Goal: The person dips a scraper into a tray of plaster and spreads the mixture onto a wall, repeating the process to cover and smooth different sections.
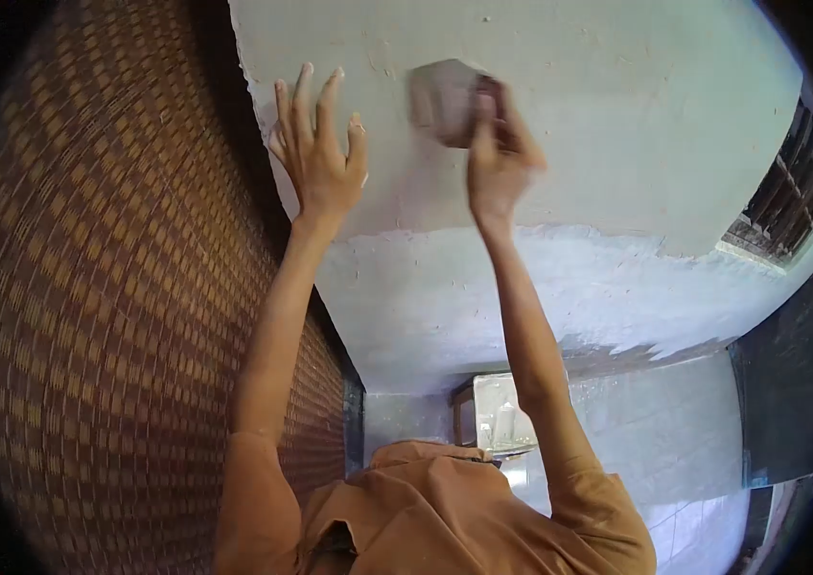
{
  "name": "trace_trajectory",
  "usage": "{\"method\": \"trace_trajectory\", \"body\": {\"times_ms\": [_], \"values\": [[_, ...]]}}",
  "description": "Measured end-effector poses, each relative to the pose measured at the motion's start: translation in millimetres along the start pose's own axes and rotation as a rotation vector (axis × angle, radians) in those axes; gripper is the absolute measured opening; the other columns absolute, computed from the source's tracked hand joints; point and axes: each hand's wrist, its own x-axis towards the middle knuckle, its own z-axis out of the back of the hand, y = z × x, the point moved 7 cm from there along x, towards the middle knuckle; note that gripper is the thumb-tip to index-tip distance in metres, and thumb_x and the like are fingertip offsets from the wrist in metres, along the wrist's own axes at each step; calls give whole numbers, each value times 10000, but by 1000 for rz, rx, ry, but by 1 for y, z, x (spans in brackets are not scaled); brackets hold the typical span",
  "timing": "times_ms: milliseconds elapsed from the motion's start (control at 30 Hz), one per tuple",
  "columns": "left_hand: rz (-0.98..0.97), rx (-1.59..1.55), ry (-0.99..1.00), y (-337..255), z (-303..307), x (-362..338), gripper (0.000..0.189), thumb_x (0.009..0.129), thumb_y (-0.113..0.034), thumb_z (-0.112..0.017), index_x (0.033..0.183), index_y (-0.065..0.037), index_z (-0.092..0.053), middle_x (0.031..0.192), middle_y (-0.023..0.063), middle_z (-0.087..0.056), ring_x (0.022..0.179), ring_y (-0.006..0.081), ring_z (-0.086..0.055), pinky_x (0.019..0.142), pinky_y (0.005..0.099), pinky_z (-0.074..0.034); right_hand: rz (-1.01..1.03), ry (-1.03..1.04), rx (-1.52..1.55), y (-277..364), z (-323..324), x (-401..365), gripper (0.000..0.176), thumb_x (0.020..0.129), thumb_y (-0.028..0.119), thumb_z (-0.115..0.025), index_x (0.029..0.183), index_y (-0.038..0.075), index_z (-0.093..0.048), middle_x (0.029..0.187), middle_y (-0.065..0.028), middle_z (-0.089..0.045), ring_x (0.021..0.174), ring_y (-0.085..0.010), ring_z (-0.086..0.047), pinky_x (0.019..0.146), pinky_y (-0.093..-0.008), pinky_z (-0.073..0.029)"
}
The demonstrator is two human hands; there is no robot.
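Both arms reach up toward a pale plastered wall [598,125]. My left hand [320,153] is spread near the wall's left edge, its fingers apart and holding nothing. My right hand [502,163] grips a flat grey-brown piece [443,101] against the upper wall; the hand and the piece are blurred by motion. Whether the piece is a sanding sheet or a pad cannot be made out. Below both hands, a rough line crosses the wall between the greenish upper coat and the whiter lower part.
A woven brown panel [119,287] runs along the left side, close to my left arm. At the right is a barred opening [785,196]. Lower down stand a seat-like object with a white top [500,412] and a dark panel [795,374].
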Motion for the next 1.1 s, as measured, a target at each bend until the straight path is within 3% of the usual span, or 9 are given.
{"method": "trace_trajectory", "body": {"times_ms": [133,267,467,533,567,600,800,1000,1100], "values": [[-18,-6,6,-1,3,-1,521,888,-249,-514,1397,-182,-425,1498,110,-308,1406,394,-196,1040,580,-195,-100,-177,277,17,32,21,250,915,72,-612,1136,-39,-646,892,-126,-711,756,-136,-635,708,-281,-520],[7,12,24,-3,-2,-1,522,906,-264,-514,1410,-187,-402,1502,96,-300,1413,387,-176,1079,585,-184,51,82,88,19,-19,1,240,889,85,-640,1100,-27,-668,867,-143,-712,763,-143,-639,719,-292,-505],[-4,-20,-6,1,2,0,510,884,-258,-514,1382,-176,-438,1494,108,-312,1405,393,-193,1049,580,-188,-41,-247,260,19,35,29,305,923,53,-597,1220,-21,-604,818,-75,-690,713,-109,-632,649,-278,-543],[-1,-25,-12,2,1,-1,507,884,-254,-510,1380,-173,-440,1494,105,-314,1405,387,-194,1046,578,-189,137,-96,124,25,14,19,297,912,53,-617,1199,-22,-619,858,-80,-695,720,-112,-636,672,-267,-530],[-4,-34,-4,0,-3,-1,507,884,-254,-510,1380,-173,-440,1494,105,-314,1405,387,-194,1046,578,-189,29,71,57,22,-2,5,295,902,73,-641,1182,-20,-633,845,-66,-691,703,-103,-615,668,-247,-505],[-6,-42,-22,-1,-5,0,507,882,-254,-507,1378,-171,-443,1494,106,-315,1405,385,-195,1045,576,-189,10,143,54,11,-15,-8,264,901,92,-636,1124,-49,-650,892,-170,-708,765,-137,-638,703,-283,-507],[1,-31,-25,0,3,-5,504,881,-244,-519,1375,-173,-448,1488,109,-320,1402,383,-203,1043,557,-192,-151,-198,233,1,56,15,286,947,69,-565,1206,-46,-603,1031,-133,-677,879,-155,-638,757,-297,-544],[7,-13,8,-6,-9,-8,508,895,-263,-517,1388,-177,-430,1492,107,-313,1404,388,-197,1057,568,-189,-26,61,-36,-24,3,-25,291,909,98,-629,1165,-41,-634,888,-105,-699,778,-114,-631,704,-277,-523],[10,-3,4,1,-4,-9,505,909,-274,-508,1396,-180,-415,1494,104,-307,1406,392,-191,1066,591,-185,-188,-185,95,-19,54,-4,273,956,92,-551,1185,-41,-616,952,-115,-687,815,-146,-654,704,-269,-538]]}}
